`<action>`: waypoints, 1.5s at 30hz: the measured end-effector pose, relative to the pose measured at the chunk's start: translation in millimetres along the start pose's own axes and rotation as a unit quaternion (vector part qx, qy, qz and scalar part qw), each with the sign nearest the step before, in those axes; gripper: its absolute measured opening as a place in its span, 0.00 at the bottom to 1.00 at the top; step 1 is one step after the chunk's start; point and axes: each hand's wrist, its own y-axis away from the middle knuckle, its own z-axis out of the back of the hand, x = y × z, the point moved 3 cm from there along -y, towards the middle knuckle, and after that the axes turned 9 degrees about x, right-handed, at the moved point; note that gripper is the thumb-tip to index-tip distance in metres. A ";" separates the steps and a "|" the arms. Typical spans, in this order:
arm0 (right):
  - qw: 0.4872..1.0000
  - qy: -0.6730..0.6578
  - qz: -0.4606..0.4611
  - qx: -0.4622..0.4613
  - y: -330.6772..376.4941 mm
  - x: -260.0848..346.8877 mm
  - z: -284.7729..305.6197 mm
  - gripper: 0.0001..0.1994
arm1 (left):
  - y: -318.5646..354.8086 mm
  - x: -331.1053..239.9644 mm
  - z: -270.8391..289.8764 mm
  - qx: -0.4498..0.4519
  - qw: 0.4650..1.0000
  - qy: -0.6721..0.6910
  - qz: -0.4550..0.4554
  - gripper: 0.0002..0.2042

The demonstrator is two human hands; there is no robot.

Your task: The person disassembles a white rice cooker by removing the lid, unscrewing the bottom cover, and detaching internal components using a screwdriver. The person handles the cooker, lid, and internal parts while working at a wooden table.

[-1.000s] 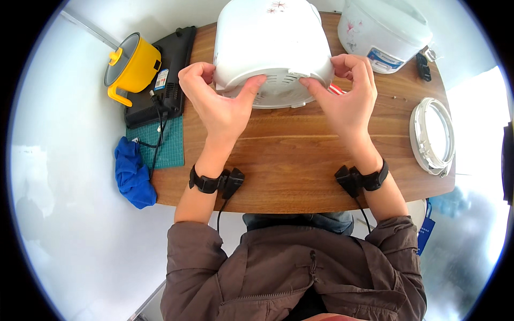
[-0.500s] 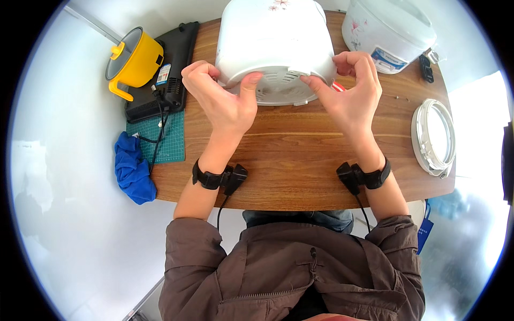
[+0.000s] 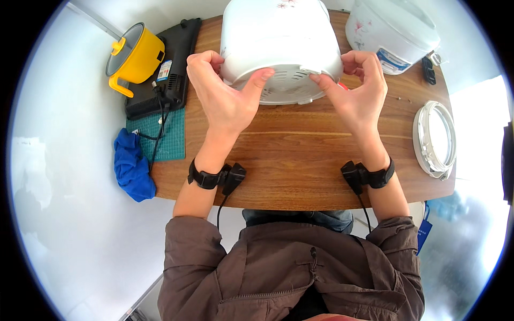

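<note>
The left hand [image 3: 222, 99] grips the left side of a white rice cooker body [image 3: 281, 45], fingers curled over its wall and the thumb pressed on the vented underside. The right hand [image 3: 356, 96] grips the right side the same way, thumb on the lower rim and fingers wrapped round the far wall. Both hands are closed on the cooker, which lies tipped on its side at the back middle of the wooden surface [image 3: 300, 155], its slotted base turned toward the person.

Between the hands and the near edge of the surface the wood is bare, a broad open strip running the full width. Each wrist carries 1 black band with a small black unit and a cable hanging over that near edge.

To the right, just behind the right hand, a 2nd white rice cooker [image 3: 393, 27] stands at the back corner. A round white lid ring [image 3: 435, 140] lies near the right edge, well apart from the hands.

On the left, a green cutting mat [image 3: 168, 136] reaches the left edge, a black appliance [image 3: 166, 75] sits behind it, and a yellow pot [image 3: 134, 56] overhangs the back left corner. A blue cloth [image 3: 131, 166] hangs off the left edge.
</note>
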 end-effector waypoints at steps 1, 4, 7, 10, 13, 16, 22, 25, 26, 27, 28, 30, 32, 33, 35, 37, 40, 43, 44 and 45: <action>1.000 0.002 -0.001 0.000 -0.5 0.0 0.0 0.26 | 0.1 0.0 0.2 -0.006 1.000 -0.015 -0.012 0.38; 1.000 0.000 -0.015 0.000 1.3 3.1 -0.6 0.26 | 0.0 -3.7 -1.5 -0.024 1.000 -0.010 -0.015 0.37; 1.000 -0.006 -0.010 -0.019 5.8 2.4 -3.2 0.26 | 0.9 -3.1 -2.5 -0.034 0.999 0.032 -0.005 0.34; 0.999 -0.010 0.010 -0.030 4.6 -2.6 -3.1 0.26 | 4.3 -1.8 -5.3 -0.050 0.997 0.050 0.008 0.28; 1.000 -0.012 0.014 -0.023 2.8 -2.1 -2.4 0.26 | 7.8 -0.3 -8.0 -0.084 0.995 0.052 0.012 0.22; 1.000 -0.017 0.005 -0.024 3.0 0.4 -2.9 0.26 | 5.0 0.5 -7.5 -0.103 0.994 0.038 0.004 0.18; 1.000 -0.016 -0.014 -0.012 2.4 3.0 -2.3 0.26 | -1.0 3.1 -4.5 -0.117 0.993 -0.009 -0.010 0.13; 1.000 -0.017 -0.017 -0.008 1.5 5.6 -2.9 0.26 | -2.0 4.8 -3.9 -0.127 0.992 -0.008 -0.003 0.12; 1.000 -0.018 -0.018 -0.007 1.4 6.7 -3.2 0.26 | -2.3 5.0 -3.8 -0.133 0.991 -0.009 -0.004 0.12; 1.000 -0.008 -0.012 -0.010 2.2 8.2 -3.3 0.25 | -2.4 6.1 -4.1 -0.134 0.991 -0.003 -0.005 0.12; 1.000 0.001 -0.006 -0.013 2.7 9.8 -3.5 0.25 | -2.7 7.8 -4.2 -0.136 0.991 0.002 -0.007 0.13; 1.000 0.003 0.005 -0.007 3.9 10.4 -3.4 0.24 | -2.9 8.8 -3.9 -0.139 0.990 0.005 -0.011 0.14; 1.000 -0.005 0.019 0.013 4.8 5.3 1.0 0.24 | -2.3 9.6 -5.0 -0.147 0.989 0.004 -0.014 0.16; 0.998 -0.052 -0.003 0.032 3.9 0.4 3.8 0.23 | -2.7 12.9 -5.2 -0.147 0.989 0.011 -0.018 0.16; 0.986 -0.146 -0.046 0.071 -2.2 -6.9 10.3 0.21 | -4.7 20.9 -5.1 -0.149 0.988 0.022 -0.028 0.17; 0.994 -0.089 -0.041 0.056 -24.7 -7.0 17.2 0.22 | -4.4 25.3 -3.2 -0.150 0.988 0.020 -0.029 0.18; 0.999 0.018 0.041 0.009 -80.9 -8.5 25.6 0.21 | -10.0 28.1 -4.4 -0.152 0.987 0.031 -0.038 0.19; 0.995 0.051 0.059 0.067 -128.8 8.4 9.2 0.17 | -14.6 30.5 -3.9 -0.152 0.987 0.031 -0.048 0.19; 0.992 0.066 0.063 0.085 -143.8 16.2 3.8 0.15 | -18.1 29.5 -5.9 -0.152 0.986 0.035 -0.053 0.20; 0.981 0.099 0.042 0.160 -159.3 21.3 -6.9 0.21 | -22.2 26.8 -8.1 -0.149 0.986 0.037 -0.065 0.20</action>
